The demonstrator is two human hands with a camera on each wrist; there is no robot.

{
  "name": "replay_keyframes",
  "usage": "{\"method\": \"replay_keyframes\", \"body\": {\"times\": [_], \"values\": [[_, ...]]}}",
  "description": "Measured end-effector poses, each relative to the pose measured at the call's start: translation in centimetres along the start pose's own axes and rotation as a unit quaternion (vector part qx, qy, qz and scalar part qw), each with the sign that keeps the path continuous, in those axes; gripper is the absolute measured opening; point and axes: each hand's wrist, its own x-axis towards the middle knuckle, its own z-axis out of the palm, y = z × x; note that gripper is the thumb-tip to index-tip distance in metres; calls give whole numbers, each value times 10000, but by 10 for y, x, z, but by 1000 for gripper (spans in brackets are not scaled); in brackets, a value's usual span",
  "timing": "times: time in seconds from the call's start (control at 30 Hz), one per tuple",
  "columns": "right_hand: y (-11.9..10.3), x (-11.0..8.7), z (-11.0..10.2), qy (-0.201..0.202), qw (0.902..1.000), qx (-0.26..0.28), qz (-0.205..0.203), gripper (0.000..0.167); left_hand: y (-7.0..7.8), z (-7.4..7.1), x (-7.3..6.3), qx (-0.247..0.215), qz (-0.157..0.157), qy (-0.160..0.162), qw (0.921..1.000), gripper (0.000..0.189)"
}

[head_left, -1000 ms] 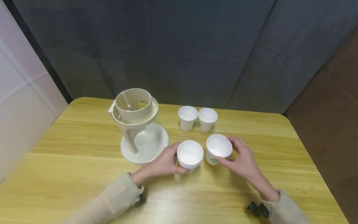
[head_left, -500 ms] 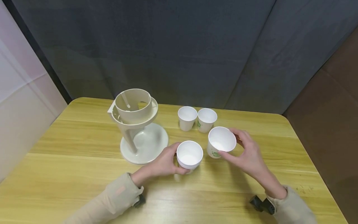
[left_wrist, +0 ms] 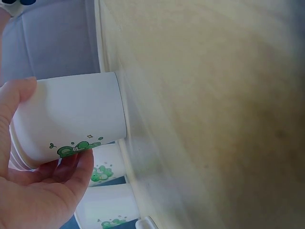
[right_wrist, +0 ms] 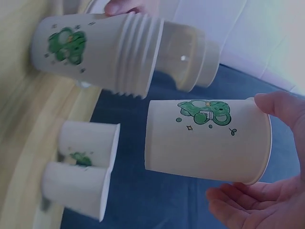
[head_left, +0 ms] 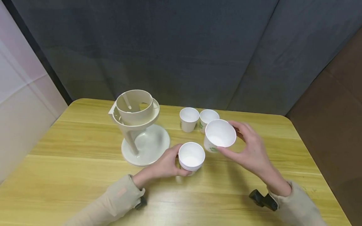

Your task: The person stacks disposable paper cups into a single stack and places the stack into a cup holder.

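My left hand (head_left: 168, 161) grips a stack of white paper cups (head_left: 192, 155) standing on the table, thumb on the near side. Several nested rims of that stack (right_wrist: 136, 52) show in the right wrist view. Off the table, my right hand (head_left: 251, 152) holds a single white paper cup (head_left: 220, 133) by its rim, thumb in front and fingers behind. A green cartoon print marks this cup (right_wrist: 205, 148) in the right wrist view. Behind it stand two more paper cups, one on the left (head_left: 189, 119) and one on the right (head_left: 208, 116), the latter partly covered.
Left of the cups stands a cream plastic stand (head_left: 135, 117) with a ring-shaped holder above a round base (head_left: 154, 144). The wooden table (head_left: 70, 150) ends at a dark fabric partition (head_left: 169, 53) at the back.
My right hand has lifted the single paper cup up and away from beside the stack, toward the two back cups. The left hand and the stack stay put.
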Motion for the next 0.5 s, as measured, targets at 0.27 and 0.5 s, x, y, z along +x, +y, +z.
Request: {"method": "replay_keyframes", "body": {"times": [0.27,0.5], "values": [[-16,7,14,-197,9985,466,-205,68,-2,0,-1,-24,39,-8,10000,72],[-20,6,30,-465,9958,701,-356,69,-3,-1,0,-30,112,-33,9999,74]]}}
